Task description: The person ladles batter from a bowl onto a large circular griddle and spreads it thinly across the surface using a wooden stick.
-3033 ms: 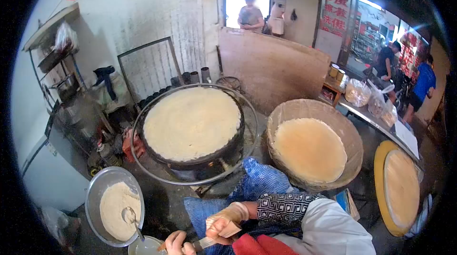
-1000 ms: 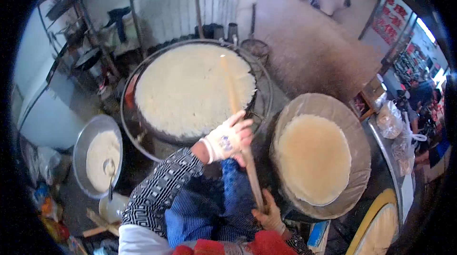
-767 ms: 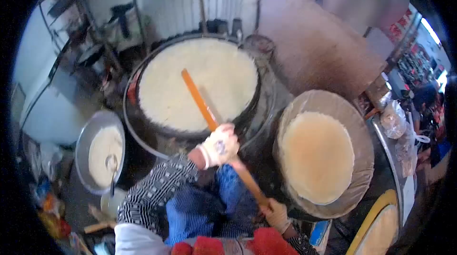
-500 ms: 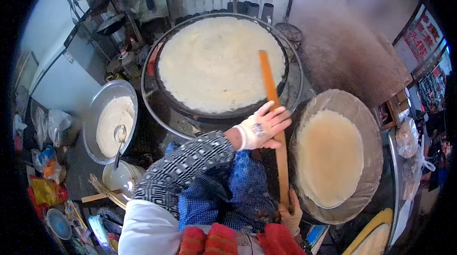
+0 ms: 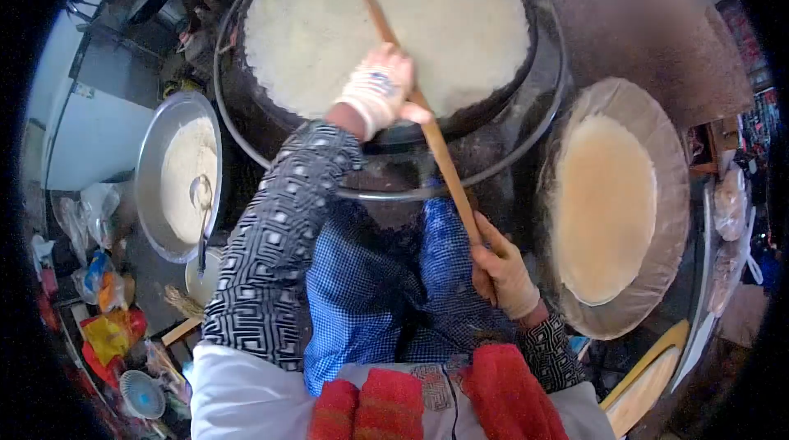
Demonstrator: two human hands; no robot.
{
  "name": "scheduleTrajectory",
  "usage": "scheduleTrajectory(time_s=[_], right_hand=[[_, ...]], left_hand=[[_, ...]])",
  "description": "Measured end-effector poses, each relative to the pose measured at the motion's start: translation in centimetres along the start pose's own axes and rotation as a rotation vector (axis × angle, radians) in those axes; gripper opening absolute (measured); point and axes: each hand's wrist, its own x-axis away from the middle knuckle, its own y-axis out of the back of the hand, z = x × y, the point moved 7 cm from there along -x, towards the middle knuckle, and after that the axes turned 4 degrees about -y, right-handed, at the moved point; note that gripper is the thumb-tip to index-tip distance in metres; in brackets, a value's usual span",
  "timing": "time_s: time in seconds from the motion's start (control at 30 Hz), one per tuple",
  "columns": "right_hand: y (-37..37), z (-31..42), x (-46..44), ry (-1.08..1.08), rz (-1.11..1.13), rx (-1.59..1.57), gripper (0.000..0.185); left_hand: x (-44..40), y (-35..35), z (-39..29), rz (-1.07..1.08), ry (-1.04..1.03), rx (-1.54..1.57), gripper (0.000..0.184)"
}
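A round griddle point(image 5: 261, 103) at the top carries a thin, pale sheet of batter point(image 5: 386, 21) spread nearly to its rim. A long wooden scraper point(image 5: 444, 161) slants over it, its far end above the batter. My left hand point(image 5: 382, 91), in a white fingerless glove, is closed on the scraper's middle, over the griddle's near edge. My right hand point(image 5: 503, 267), gloved too, is closed round the scraper's near end, beside my knee. To the right, a wide, plastic-lined basket point(image 5: 670, 259) holds a stack of thin, round pancakes point(image 5: 606, 210).
At left stands a metal basin point(image 5: 148, 185) of pale batter with a ladle point(image 5: 201, 198) in it. Below are a white bucket point(image 5: 201, 276) and a straw brush point(image 5: 181, 302). A metal ring point(image 5: 526, 148) surrounds the griddle. A wooden board point(image 5: 649, 374) lies at lower right.
The view has tilted downward. My left hand has moved left and farther over the griddle, its spread fingers now curled on the scraper. The scraper's far end has swung left over the batter.
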Motion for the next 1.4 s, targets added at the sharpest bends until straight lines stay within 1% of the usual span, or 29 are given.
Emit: scheduleTrajectory(time_s=[0.03, 0.1, 0.13, 0.2, 0.27, 0.37, 0.4, 0.43, 0.47, 0.5, 0.57, 0.6, 0.7, 0.77, 0.8, 0.87, 0.93, 0.97, 1.0, 1.03, 1.07, 1.13, 1.17, 1.2, 1.27, 1.3, 1.33, 1.37, 1.4], right_hand=[[-0.3, -0.5, -1.5, 0.068, 0.0, 0.112, 0.061], [-2.6, -0.1, -4.2, 0.216, 0.0, 0.262, 0.06], [-4.4, 0.9, -4.6, 0.282, 0.004, 0.293, 0.058], [-7.2, -0.4, -5.0, 0.418, 0.044, 0.423, 0.06], [-9.1, -3.1, -4.6, 0.402, 0.126, 0.575, 0.063], [-9.3, -2.7, 0.8, 0.159, 0.132, 0.723, 0.066], [-9.6, -1.8, 3.2, 0.075, 0.088, 0.741, 0.066], [-7.7, -3.7, 2.9, 0.279, -0.017, 0.637, 0.061], [-5.6, -8.6, 2.2, 0.473, -0.121, 0.533, 0.055], [-3.6, -10.9, 2.7, 0.668, -0.227, 0.425, 0.051], [2.0, -14.7, 3.7, 0.112, -0.28, -0.245, 0.06], [2.7, -16.9, 4.5, -0.17, -0.296, -0.578, 0.064], [3.6, -10.5, 9.5, 0.417, -0.566, 0.081, 0.064], [2.7, -9.2, 8.0, 0.285, -0.484, -0.033, 0.064], [1.7, -8.8, 7.4, 0.198, -0.444, -0.094, 0.064], [-0.1, -6.1, 6.5, 0.139, -0.353, -0.042, 0.065], [-0.5, -3.9, 4.9, 0.111, -0.214, -0.029, 0.065], [-0.8, -3.2, 4.3, 0.1, -0.149, -0.029, 0.065], [-1.7, -2.8, 3.4, 0.093, -0.084, -0.024, 0.064], [-2.5, -2.2, 2.2, 0.101, -0.019, -0.015, 0.063], [-3.1, -2.0, 1.2, 0.105, 0.012, 0.058, 0.062], [-4.1, -1.9, -1.1, 0.113, 0.032, 0.265, 0.058], [-4.3, -2.5, -3.1, 0.474, 0.072, 0.351, 0.056], [-5.1, -2.6, -3.4, 0.467, 0.111, 0.46, 0.06], [-6.5, -2.8, -2.7, 0.422, 0.136, 0.653, 0.064], [-6.9, -3.1, -1.9, 0.379, 0.125, 0.739, 0.065], [-7.2, -2.6, 0.7, 0.21, 0.097, 0.727, 0.062], [-6.5, -3.1, 2.0, 0.378, 0.03, 0.779, 0.061], [-5.7, -3.7, 3.6, 0.399, -0.039, 0.682, 0.06]], left_hand=[[1.9, 0.7, 1.4, 0.121, 0.099, 0.015, 0.1], [7.1, 1.3, 4.9, -0.011, 0.14, 0.015, 0.105], [10.0, 1.7, 6.3, -0.029, 0.217, -0.026, 0.113], [15.8, 3.0, 7.7, -0.004, 0.296, -0.054, 0.115], [20.7, 3.6, 7.8, 0.048, 0.36, -0.079, 0.117], [22.8, 4.7, 3.6, 0.111, 0.386, -0.111, 0.12], [22.5, 5.4, 1.8, 0.047, 0.35, -0.041, 0.121], [19.6, 6.4, -0.9, 0.077, 0.309, -0.021, 0.122], [16.2, 7.7, -3.2, 0.106, 0.274, 0.006, 0.123], [13.3, 7.6, -4.9, 0.076, 0.206, 0.002, 0.126], [6.8, 8.7, -8.7, 0.001, 0.0, 0.068, 0.116], [3.8, 9.1, -10.3, -0.022, -0.093, 0.108, 0.113], [-3.0, 7.6, -13.9, -0.097, -0.318, 0.12, 0.107], [-5.0, 3.6, -14.0, -0.098, -0.369, 0.119, 0.104], [-5.8, -1.4, -12.8, 0.219, -0.253, 0.066, 0.106], [-4.3, -3.3, -9.6, 0.08, -0.183, 0.025, 0.105], [-2.5, 0.2, -6.9, 0.178, -0.114, -0.009, 0.096], [-0.8, 0.5, -4.8, 0.158, -0.034, -0.017, 0.094], [0.7, 0.9, -2.8, 0.268, 0.052, 0.067, 0.1], [3.5, 0.8, -0.7, 0.065, 0.062, 0.042, 0.107], [5.4, 2.7, 0.0, 0.158, 0.133, 0.042, 0.111], [10.1, 2.0, 3.4, 0.0, 0.17, -0.05, 0.11], [12.4, 2.8, 4.5, 0.062, 0.251, -0.031, 0.113], [14.7, 2.9, 5.4, 0.075, 0.311, -0.058, 0.114], [19.3, 4.6, 4.6, -0.037, 0.364, -0.079, 0.123], [19.9, 5.2, 3.4, 0.053, 0.405, -0.128, 0.125], [20.1, 5.5, 2.4, 0.152, 0.452, -0.175, 0.126], [19.0, 6.0, 1.1, 0.079, 0.384, -0.139, 0.125], [17.7, 6.4, -0.6, 0.007, 0.321, -0.094, 0.124]])
